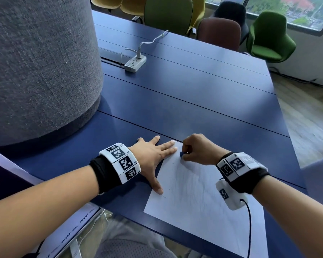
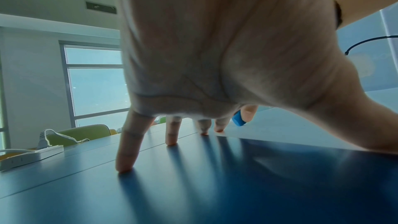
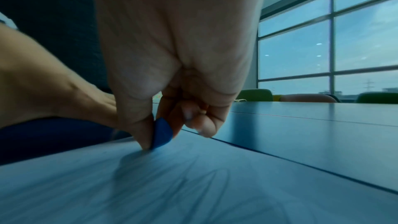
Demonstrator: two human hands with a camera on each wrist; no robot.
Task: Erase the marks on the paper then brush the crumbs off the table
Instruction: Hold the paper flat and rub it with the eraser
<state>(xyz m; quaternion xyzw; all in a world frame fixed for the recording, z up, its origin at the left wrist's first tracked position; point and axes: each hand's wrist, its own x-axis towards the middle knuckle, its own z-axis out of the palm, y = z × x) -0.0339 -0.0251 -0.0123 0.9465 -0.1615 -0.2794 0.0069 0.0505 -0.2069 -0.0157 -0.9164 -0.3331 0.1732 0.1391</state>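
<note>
A white sheet of paper (image 1: 198, 200) with faint grey pencil marks lies on the blue table (image 1: 194, 94). My left hand (image 1: 153, 157) lies flat with spread, straight fingers, pressing the paper's left edge and far corner; its thumb tip rests on the sheet. My right hand (image 1: 196, 148) pinches a small blue eraser (image 1: 181, 154) and presses it onto the paper near the far corner. In the right wrist view the eraser (image 3: 162, 133) sits between thumb and forefinger, its tip on the paper (image 3: 172, 185). The left wrist view shows the eraser (image 2: 238, 119) beyond my fingers (image 2: 129, 142).
A large grey fabric-covered cylinder (image 1: 35, 62) stands on the table at the left. A white power strip (image 1: 135, 63) with a cable lies farther back. Green, brown and yellow chairs (image 1: 268, 38) line the far side. The table's edge runs close on the right.
</note>
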